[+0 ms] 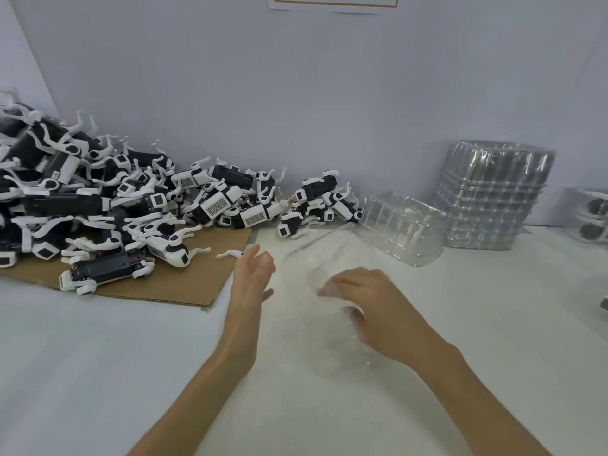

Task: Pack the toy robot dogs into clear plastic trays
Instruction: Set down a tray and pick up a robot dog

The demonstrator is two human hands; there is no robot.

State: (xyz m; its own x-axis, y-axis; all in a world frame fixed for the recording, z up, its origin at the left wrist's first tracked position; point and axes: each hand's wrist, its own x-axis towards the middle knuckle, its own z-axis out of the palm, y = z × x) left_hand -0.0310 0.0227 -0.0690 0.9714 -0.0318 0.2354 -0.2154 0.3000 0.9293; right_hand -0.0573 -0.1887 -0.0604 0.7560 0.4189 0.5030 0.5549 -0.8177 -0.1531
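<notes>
Your left hand is raised above the table at the cardboard sheet's near corner; grip apart, fingers straight, holding nothing. Your right hand has its grip clamped on a clear tray, fingers curled over its near end; the tray is heavily blurred and its attitude cannot be told. The toy robot dogs lie heaped on the cardboard against the wall, a smaller cluster just right of them. A loose tray sits beside that cluster, with the tray stack behind it
</notes>
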